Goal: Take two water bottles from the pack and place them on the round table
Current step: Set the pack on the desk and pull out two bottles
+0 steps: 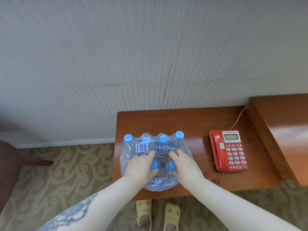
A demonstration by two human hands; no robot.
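The clear shrink-wrapped plastic pack of water bottles [155, 161] stands on the left half of the rectangular reddish-brown wooden side table [191, 124], close to its near edge. The film is torn open on the near side; the far rows remain wrapped, with a barcode label on top.

My left hand [141, 165] rests on the near left part of the pack, fingers curled down around the neck of the left blue-capped clear bottle [154, 164], whose cap shows just beside my thumb. My right hand [183, 164] mirrors it on the near right, closed around the right blue-capped clear bottle [172, 165]. Both bottles sit upright inside the pack. The two hands lie side by side, apart, with a narrow gap between them. I cannot tell how firm either grip is.

Further blue caps stand along the far row of the pack.

A red push-button desk telephone [228, 150] lies on the right part of the same table, well apart from the pack, its grey cord running to the far wall.

My beige slippers [158, 212] stand on the patterned beige carpet [66, 172] at the near edge of the table. The round table is not in view.
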